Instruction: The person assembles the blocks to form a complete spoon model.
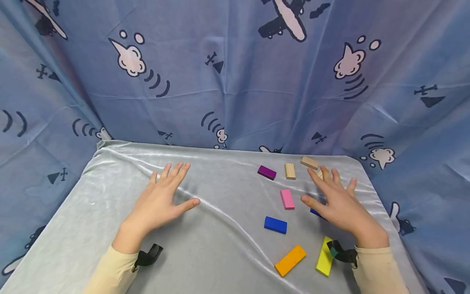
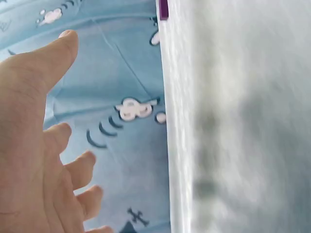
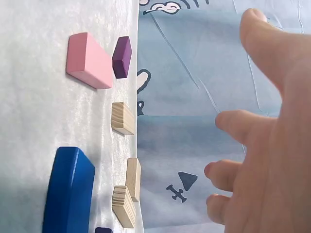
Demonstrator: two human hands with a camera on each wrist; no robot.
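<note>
Head view: the right hand point(image 1: 339, 206) is held raised at the right side, fingers and thumb spread; the left hand point(image 1: 156, 206) is held likewise over the left half of the shiny light-grey tablecloth point(image 1: 224, 253), well apart from the blocks. By the right hand, a blue rectangular block point(image 1: 316, 213) is partly covered, and a pale wooden rectangular block point(image 3: 124, 208) is partly hidden behind its fingers. Just beyond, a second pale wooden block point(image 1: 309, 162) and a third pale wooden block point(image 1: 290, 171) are laid. To the left, a pink rectangular block point(image 1: 287, 199), a purple rectangular block point(image 1: 266, 172) and a second blue block point(image 1: 275, 225) are placed. Nearer the viewer, an orange rectangular block point(image 1: 290, 260) and a yellow rectangular block point(image 1: 324, 261) are positioned. Behind, blue printed fabric point(image 1: 242, 94) is hung.
</note>
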